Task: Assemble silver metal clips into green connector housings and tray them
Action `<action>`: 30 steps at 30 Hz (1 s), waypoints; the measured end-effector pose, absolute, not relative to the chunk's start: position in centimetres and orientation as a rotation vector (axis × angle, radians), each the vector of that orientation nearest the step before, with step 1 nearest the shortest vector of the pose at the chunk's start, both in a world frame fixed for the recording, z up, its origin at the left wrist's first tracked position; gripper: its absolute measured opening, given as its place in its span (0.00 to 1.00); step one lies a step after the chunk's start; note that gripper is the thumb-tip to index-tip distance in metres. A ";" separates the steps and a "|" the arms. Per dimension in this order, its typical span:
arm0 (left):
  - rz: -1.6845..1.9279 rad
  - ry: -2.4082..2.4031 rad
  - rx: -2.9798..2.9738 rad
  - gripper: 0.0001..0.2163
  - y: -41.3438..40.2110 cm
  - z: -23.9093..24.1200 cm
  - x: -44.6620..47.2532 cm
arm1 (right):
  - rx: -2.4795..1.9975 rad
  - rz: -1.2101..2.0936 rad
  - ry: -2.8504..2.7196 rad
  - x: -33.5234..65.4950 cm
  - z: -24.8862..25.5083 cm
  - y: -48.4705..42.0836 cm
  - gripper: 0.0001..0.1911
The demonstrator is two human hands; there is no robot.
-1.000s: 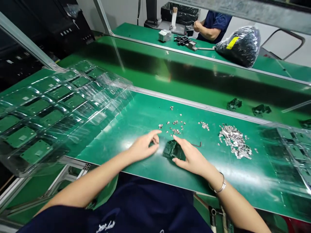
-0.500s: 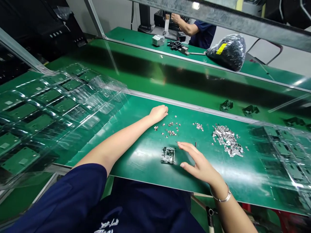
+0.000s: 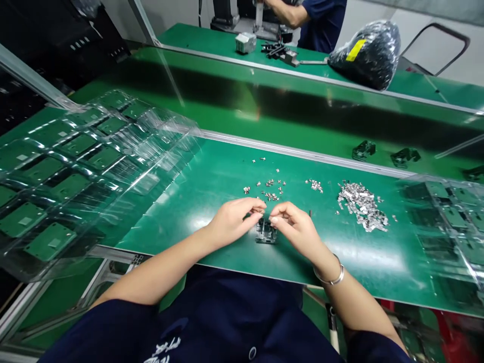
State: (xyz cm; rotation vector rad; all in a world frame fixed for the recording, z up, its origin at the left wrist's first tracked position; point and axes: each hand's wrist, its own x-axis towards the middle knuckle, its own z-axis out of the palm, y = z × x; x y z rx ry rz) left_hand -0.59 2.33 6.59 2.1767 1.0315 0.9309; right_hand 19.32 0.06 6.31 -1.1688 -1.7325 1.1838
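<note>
The small dark housing (image 3: pixel 266 233) lies on the green surface (image 3: pixel 212 181), in front of the person, and the two hands come over it from both sides. The left hand (image 3: pixel 238 219) is at the left of the housing, and its fingertips are near the far left corner. The right hand (image 3: pixel 297 227) is at the right of it, with the fingertips at its far right corner. The near part of the housing is uncovered, so its frame-like shape can be seen; the far edge is partly hidden by the fingers.

In both hands the fingers are bent and the thumb is brought close to the forefinger, as for holding something small. I cannot tell if a piece is between them, nor if the fingertips touch the housing or are only above it.

Just beyond the housing, small metal pieces (image 3: pixel 271 196) are scattered in loose groups. To its right, well apart, there is a larger pile of metal parts (image 3: pixel 361 204). A thin dark rod (image 3: pixel 310 214) shows to the right of the housing, just beside the right hand and partly hidden by it. Far to the left of the housing is a clear plastic tray (image 3: pixel 145 176) with pockets. Much farther beyond it, a co-worker's arm (image 3: pixel 288 14) reaches out from a dark blue sleeve.
</note>
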 end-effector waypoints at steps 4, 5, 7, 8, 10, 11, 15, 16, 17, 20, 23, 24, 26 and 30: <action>1.047 0.896 2.490 0.07 -0.6 5.7 -1.0 | -1.105 1.407 -1.703 18.2 6.9 -1.3 0.03; 1.047 0.831 2.569 0.08 -1.1 5.6 -1.2 | -1.090 1.445 -1.725 18.3 7.1 -1.8 0.03; 1.040 0.682 2.701 0.08 -2.0 5.7 -1.5 | -1.069 1.515 -1.785 18.6 7.5 -2.9 0.03; 1.044 0.619 2.749 0.08 -2.4 5.8 -1.5 | -1.068 1.537 -1.818 18.8 7.7 -3.4 0.02; 1.073 0.547 2.812 0.07 -3.1 6.2 -1.4 | -1.104 1.520 -1.894 19.1 8.0 -4.4 0.02; 1.089 0.530 2.832 0.08 -3.3 6.4 -1.2 | -1.136 1.489 -1.937 19.1 8.2 -4.9 0.02; 1.070 0.471 2.851 0.08 -3.7 6.3 -0.9 | -1.234 1.350 -2.070 19.0 8.5 -5.9 0.04; 1.066 0.455 2.829 0.08 -3.7 6.1 -0.9 | -1.233 1.340 -2.072 19.0 8.6 -6.0 0.05; 1.072 0.447 2.786 0.08 -3.7 5.7 -0.9 | -1.225 1.329 -2.057 19.0 8.5 -6.0 0.05; 1.032 0.686 2.546 0.19 -3.2 4.3 -0.8 | -1.226 1.212 -1.905 19.8 8.0 -5.5 0.04; 0.741 1.121 2.251 0.34 -2.3 2.7 0.2 | -1.303 0.968 -1.725 20.8 6.8 -4.2 0.05; 0.641 1.200 2.166 0.34 -2.0 2.3 0.6 | -1.318 0.905 -1.706 20.9 6.4 -3.7 0.05; 0.555 1.223 2.033 0.30 -1.6 1.8 1.3 | -1.308 0.820 -1.748 20.9 5.5 -3.2 0.05; 0.662 1.128 1.930 0.23 -1.8 2.2 1.6 | -1.251 0.715 -1.875 19.7 4.4 -3.3 0.04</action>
